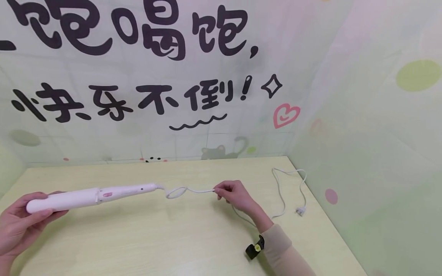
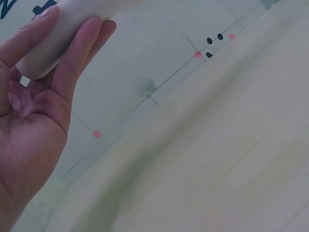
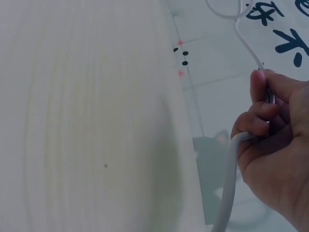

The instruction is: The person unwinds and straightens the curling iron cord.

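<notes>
My left hand (image 1: pixel 24 224) grips the rounded thick end of a pale pink-white hair styling iron (image 1: pixel 127 190), thumb on the near side and fingers round the far side. The iron is held level above the table, its tapered end pointing right, with a small pink switch on its side. From that end runs a white power cord (image 1: pixel 198 191), which makes one loop in the air. My right hand (image 1: pixel 238 194) pinches the cord between thumb and fingertips. In the right wrist view the cord (image 3: pixel 231 179) also passes through the curled lower fingers and hangs down.
The rest of the cord lies in bends on the right of the wooden table (image 1: pixel 145 237), ending in a plug (image 1: pixel 300 211) near the right edge. A printed wall (image 1: pixel 193 142) stands behind the table, and another wall (image 1: pixel 386 184) on the right. A black strap device (image 1: pixel 254 249) sits at my right wrist.
</notes>
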